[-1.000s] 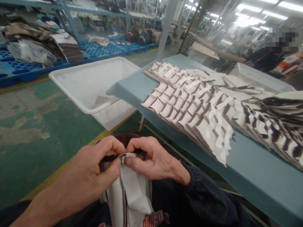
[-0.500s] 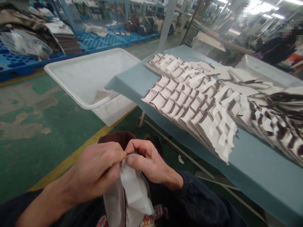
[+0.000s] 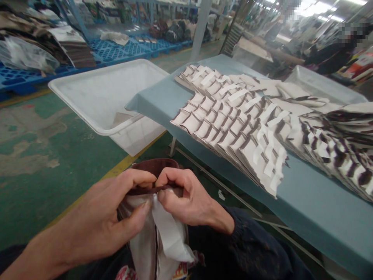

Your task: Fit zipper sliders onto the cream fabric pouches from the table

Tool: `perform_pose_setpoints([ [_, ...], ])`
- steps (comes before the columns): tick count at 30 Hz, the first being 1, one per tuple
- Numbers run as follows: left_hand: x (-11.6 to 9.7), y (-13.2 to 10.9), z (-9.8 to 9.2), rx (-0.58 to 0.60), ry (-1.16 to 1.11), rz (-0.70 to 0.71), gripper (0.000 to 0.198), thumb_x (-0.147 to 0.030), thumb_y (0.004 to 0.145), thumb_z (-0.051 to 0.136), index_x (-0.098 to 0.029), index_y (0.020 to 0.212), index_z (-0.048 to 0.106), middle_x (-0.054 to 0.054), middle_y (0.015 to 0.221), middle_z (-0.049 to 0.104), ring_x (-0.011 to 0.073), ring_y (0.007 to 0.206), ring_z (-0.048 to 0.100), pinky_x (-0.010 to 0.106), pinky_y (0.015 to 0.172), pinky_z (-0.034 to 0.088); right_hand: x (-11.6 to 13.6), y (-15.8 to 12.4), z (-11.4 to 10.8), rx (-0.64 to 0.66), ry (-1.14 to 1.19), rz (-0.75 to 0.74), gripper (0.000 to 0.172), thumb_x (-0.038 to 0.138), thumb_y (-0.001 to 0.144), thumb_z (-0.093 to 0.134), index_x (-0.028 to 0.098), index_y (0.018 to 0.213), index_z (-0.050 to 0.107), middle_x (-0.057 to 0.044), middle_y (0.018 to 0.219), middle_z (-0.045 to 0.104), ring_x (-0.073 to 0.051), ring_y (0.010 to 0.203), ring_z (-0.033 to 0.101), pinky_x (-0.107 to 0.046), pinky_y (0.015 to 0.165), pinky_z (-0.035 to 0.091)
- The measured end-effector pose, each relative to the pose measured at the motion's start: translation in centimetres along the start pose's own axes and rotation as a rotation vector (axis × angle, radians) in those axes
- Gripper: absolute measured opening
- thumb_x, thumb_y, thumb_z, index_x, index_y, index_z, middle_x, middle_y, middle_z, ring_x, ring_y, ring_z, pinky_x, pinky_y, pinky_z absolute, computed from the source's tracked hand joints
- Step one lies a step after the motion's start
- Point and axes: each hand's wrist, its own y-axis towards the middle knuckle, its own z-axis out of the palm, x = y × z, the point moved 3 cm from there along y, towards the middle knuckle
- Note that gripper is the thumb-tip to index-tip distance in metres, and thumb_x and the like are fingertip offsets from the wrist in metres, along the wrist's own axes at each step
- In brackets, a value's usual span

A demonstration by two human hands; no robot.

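In front of my lap is a leather piece [image 3: 142, 243] with a pale lining, a dark seam down its middle and a brown upper edge. A white strip [image 3: 169, 229] hangs down its face from that edge. My right hand [image 3: 189, 198] pinches the edge at the top of the strip, thumb in front and fingers curled behind. My left hand [image 3: 107, 210] holds the same edge just beside it, its thumb lying lower on the pale face and its index finger over the top. A curved brown leather part [image 3: 157, 165] shows beyond my fingers.
On the blue-grey table [image 3: 294, 181] to the right lie overlapping rows of similar pale pieces [image 3: 212, 120], some with white strips. A white plastic tub [image 3: 87, 105] stands at its left end. Blue pallets [image 3: 107, 52] and a metal post [image 3: 201, 31] are behind. A person [image 3: 329, 54] is at the far right.
My left hand has loosened from a tight pinch, its thumb now lower and apart from the index finger. More of the brown edge shows. My right hand keeps its pinch.
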Motion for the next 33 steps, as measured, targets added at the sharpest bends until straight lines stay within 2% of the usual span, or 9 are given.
perform_pose_setpoints([
  [2,-0.5,1.2,-1.0,0.093,-0.072,0.015,0.013,-0.035,0.117,0.071,-0.031,0.114,0.083,-0.005,0.097,0.091,0.0181,0.077,0.085,0.023,0.070,0.062,0.3,-0.3,0.0,-0.012,-0.079,-0.065,0.008,0.024,0.085,0.070,0.026,0.085,0.062,0.011,0.068,0.051,-0.011,0.061,0.045,-0.025,0.062,0.038],
  [5,-0.6,2.2,-1.7,0.156,-0.111,0.099,0.034,-0.032,0.123,0.063,-0.029,0.092,0.077,-0.006,0.079,0.081,0.0158,0.064,0.075,0.026,0.061,0.053,0.5,-0.5,0.3,-0.030,-0.123,-0.118,0.008,0.023,0.083,0.067,0.027,0.085,0.060,0.011,0.066,0.047,-0.011,0.060,0.046,-0.026,0.063,0.039],
  [9,1.1,0.9,-1.1,0.100,0.034,0.223,0.045,-0.038,0.131,0.062,-0.029,0.087,0.071,-0.002,0.075,0.073,0.0197,0.066,0.065,0.034,0.065,0.047,0.1,-0.7,0.8,-0.016,-0.093,-0.055,0.010,0.024,0.081,0.067,0.028,0.083,0.058,0.008,0.067,0.050,-0.014,0.064,0.050,-0.029,0.063,0.040],
  [12,2.9,-0.3,-0.5,0.043,0.099,0.226,0.058,-0.051,0.136,0.059,-0.029,0.082,0.064,-0.002,0.071,0.063,0.0208,0.064,0.057,0.037,0.066,0.042,-0.2,-0.8,1.0,-0.003,-0.061,-0.031,0.013,0.023,0.082,0.070,0.028,0.084,0.058,0.006,0.068,0.049,-0.016,0.065,0.051,-0.030,0.061,0.039],
  [18,1.9,-0.2,-1.1,0.084,-0.097,0.161,0.063,-0.080,0.134,0.047,-0.030,0.110,0.076,0.000,0.091,0.080,0.0222,0.077,0.074,0.035,0.076,0.054,-0.5,-0.7,1.0,0.033,-0.159,-0.144,0.009,0.029,0.089,0.072,0.028,0.089,0.063,0.008,0.072,0.059,-0.013,0.063,0.055,-0.026,0.061,0.043],
  [21,0.0,0.6,-1.5,0.166,-0.108,0.166,0.055,-0.062,0.137,0.051,-0.029,0.099,0.074,-0.001,0.086,0.078,0.0216,0.072,0.072,0.035,0.071,0.052,-0.3,-0.8,0.8,0.026,-0.301,-0.286,0.006,0.027,0.092,0.070,0.028,0.092,0.064,0.005,0.078,0.066,-0.014,0.066,0.056,-0.027,0.069,0.050],
  [25,-2.5,1.8,-1.6,0.072,-0.021,0.198,0.046,-0.034,0.129,0.056,-0.029,0.083,0.063,-0.005,0.071,0.067,0.0181,0.057,0.060,0.036,0.058,0.041,-0.2,-1.3,0.3,-0.008,-0.374,-0.370,0.010,0.029,0.099,0.070,0.028,0.092,0.062,0.005,0.078,0.064,-0.015,0.067,0.056,-0.029,0.073,0.052],
  [29,-3.0,2.0,-0.7,0.053,-0.007,0.200,0.050,-0.033,0.129,0.056,-0.029,0.078,0.060,-0.007,0.065,0.062,0.0164,0.052,0.058,0.036,0.054,0.038,0.0,-1.7,0.1,0.000,-0.392,-0.330,0.012,0.033,0.097,0.071,0.029,0.091,0.062,0.006,0.075,0.062,-0.015,0.066,0.053,-0.030,0.074,0.052],
  [33,-1.3,1.0,0.4,0.038,-0.111,0.134,0.054,-0.044,0.132,0.055,-0.029,0.080,0.063,-0.006,0.066,0.063,0.0176,0.052,0.050,0.036,0.057,0.039,1.7,-1.7,-0.7,0.061,-0.275,-0.168,0.019,0.041,0.102,0.074,0.028,0.092,0.064,0.005,0.074,0.060,-0.016,0.067,0.053,-0.030,0.070,0.050],
])
